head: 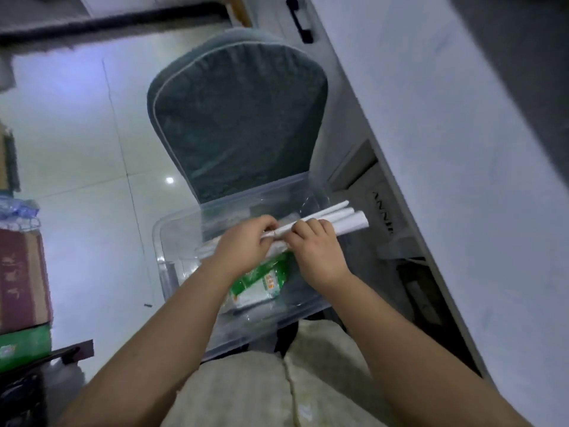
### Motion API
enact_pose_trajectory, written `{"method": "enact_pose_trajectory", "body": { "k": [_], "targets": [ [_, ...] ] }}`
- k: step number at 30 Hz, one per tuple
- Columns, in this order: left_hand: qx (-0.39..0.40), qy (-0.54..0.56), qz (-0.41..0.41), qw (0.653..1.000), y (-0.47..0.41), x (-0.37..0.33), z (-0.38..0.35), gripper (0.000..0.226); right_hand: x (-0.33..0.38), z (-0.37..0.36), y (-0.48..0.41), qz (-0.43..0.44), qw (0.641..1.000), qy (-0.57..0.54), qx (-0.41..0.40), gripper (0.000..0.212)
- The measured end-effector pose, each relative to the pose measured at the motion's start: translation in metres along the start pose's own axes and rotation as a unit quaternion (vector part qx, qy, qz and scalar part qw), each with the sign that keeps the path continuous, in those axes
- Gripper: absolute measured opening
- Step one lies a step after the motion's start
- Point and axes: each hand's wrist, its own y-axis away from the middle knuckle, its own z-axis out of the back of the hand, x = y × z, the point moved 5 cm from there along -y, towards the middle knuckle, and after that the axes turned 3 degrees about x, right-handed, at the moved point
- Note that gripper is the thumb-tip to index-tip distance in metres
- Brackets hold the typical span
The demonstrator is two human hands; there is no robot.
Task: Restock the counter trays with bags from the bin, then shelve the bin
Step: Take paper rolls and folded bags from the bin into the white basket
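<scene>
A clear plastic bin (pixel 172 241) rests on the seat of a grey-green chair (pixel 237 118) in front of me. Over the bin, both hands grip a bundle of rolled white bags (pixel 341 218). My left hand (pixel 246 241) pinches the bundle's left part, and my right hand (pixel 317 251) holds it just right of that. The rolls stick out to the right past the bin's rim. Inside the bin, below my hands, lies a green and white pack (pixel 261 282). No counter trays are in view.
A white counter (pixel 446 149) runs along the right, with dark open shelving (pixel 409 257) beneath it. Stacked cartons (pixel 24 278) stand at the left edge. Glossy white floor tiles (pixel 77 149) stretch to the left of the chair.
</scene>
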Motion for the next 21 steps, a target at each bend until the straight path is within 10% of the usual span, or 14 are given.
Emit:
{"method": "enact_pose_trajectory", "body": {
  "k": [21],
  "targets": [
    [-0.047,-0.093,-0.501,0.859,0.196,-0.291,-0.075,0.041,0.046,0.183,0.344,-0.388,0.807,0.161,-0.414,0.02]
  ]
}}
